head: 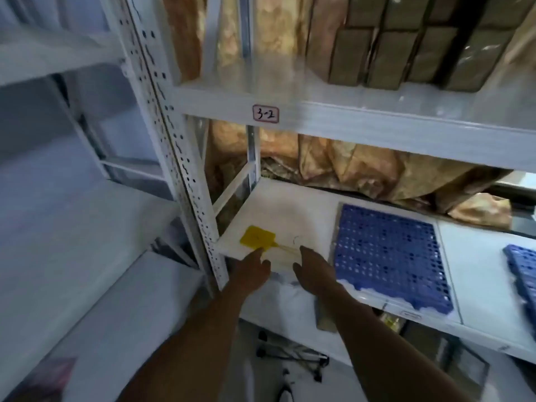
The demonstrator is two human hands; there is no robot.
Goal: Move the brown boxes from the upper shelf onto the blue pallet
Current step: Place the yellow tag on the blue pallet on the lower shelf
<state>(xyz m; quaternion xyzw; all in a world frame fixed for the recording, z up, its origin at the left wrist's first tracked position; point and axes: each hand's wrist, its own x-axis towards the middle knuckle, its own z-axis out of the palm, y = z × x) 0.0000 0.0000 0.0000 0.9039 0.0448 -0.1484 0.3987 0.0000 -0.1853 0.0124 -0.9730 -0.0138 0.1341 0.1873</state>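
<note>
Fingers of both hands, left hand (251, 269) and right hand (314, 266), hang relaxed and empty over the lower shelf's (290, 210) front edge. Nothing is moved yet, I judge; next comes reaching up. Brown boxes (406, 50), stacked, wrapped, sit on the upper shelf (362, 123); the blue pallet (385, 253) lies bare.

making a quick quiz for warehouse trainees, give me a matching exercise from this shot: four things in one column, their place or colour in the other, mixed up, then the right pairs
Things:
1. brown boxes
2. blue pallet
3. yellow swatter
4. label 3-2

Places:
A. on the front edge of the upper shelf
B. lying flat on the lower shelf, right of both hands
C. stacked on the upper shelf, at the right
D. on the lower shelf near the left post, just beyond the left hand

Pairs: 1-C, 2-B, 3-D, 4-A
</note>
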